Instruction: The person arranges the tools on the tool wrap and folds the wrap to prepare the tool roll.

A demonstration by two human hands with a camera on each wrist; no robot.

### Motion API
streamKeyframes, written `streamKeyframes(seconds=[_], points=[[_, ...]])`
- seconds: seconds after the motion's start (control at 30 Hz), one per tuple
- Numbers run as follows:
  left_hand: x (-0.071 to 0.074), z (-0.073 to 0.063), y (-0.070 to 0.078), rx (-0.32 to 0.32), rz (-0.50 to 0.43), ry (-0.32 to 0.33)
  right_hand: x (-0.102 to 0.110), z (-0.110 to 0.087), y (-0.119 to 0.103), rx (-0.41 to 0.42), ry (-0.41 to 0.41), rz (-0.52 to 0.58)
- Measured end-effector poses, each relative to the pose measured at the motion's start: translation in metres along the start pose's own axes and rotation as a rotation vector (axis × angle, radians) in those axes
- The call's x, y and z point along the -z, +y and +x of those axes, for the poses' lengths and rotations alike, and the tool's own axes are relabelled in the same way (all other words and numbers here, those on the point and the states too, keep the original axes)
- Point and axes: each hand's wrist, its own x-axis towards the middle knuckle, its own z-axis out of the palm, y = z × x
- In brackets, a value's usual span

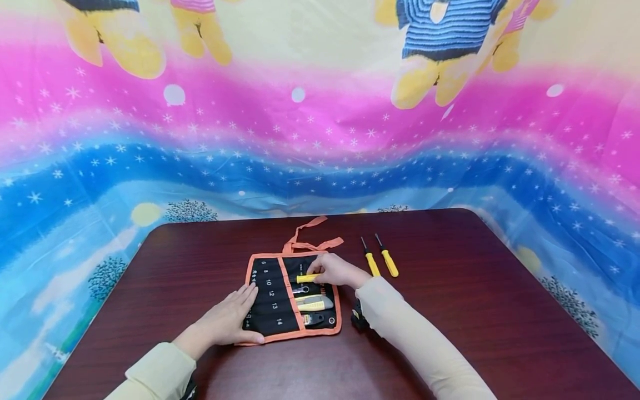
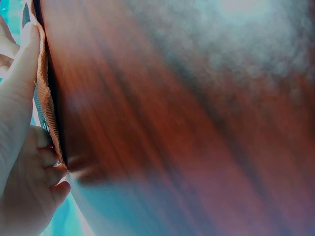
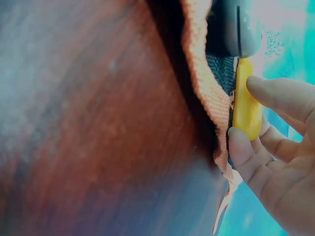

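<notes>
A black tool roll (image 1: 262, 321) with orange edging lies unrolled on the table, sizes printed on its left half. My left hand (image 1: 227, 318) rests on its left edge, fingers spread over the fabric and thumb by the lower corner. On the right half, my right hand (image 1: 339, 270) pinches the yellow handle of a screwdriver (image 1: 304, 278) between thumb and fingers; the shaft is hidden at the pocket. The right wrist view also shows this yellow handle (image 3: 247, 110). Below it in the pockets sit a wrench (image 1: 302, 289), a utility knife (image 1: 315, 303) and a black tool (image 1: 314, 319) with a yellow label.
Two more yellow-handled screwdrivers (image 1: 388, 263) lie side by side to the right of the roll. Orange tie straps (image 1: 306, 245) stretch out behind it. A patterned cloth (image 1: 320, 128) hangs around the back and sides of the dark red table (image 1: 450, 311).
</notes>
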Motion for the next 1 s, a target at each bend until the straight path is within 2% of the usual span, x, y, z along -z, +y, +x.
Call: streamKeyframes(seconds=[0.23,0.67,1.0], points=[[0.002,-0.002,0.001,-0.004,-0.01,0.003,0.002,0.001,-0.001,0.02,-0.023,-0.02],[0.002,-0.002,0.0,-0.006,-0.044,0.001,0.001,0.005,-0.007,-0.003,-0.032,0.048],[0.0,-0.002,-0.001,-0.006,-0.049,0.0,-0.003,0.012,-0.009,-0.009,-0.034,0.035]])
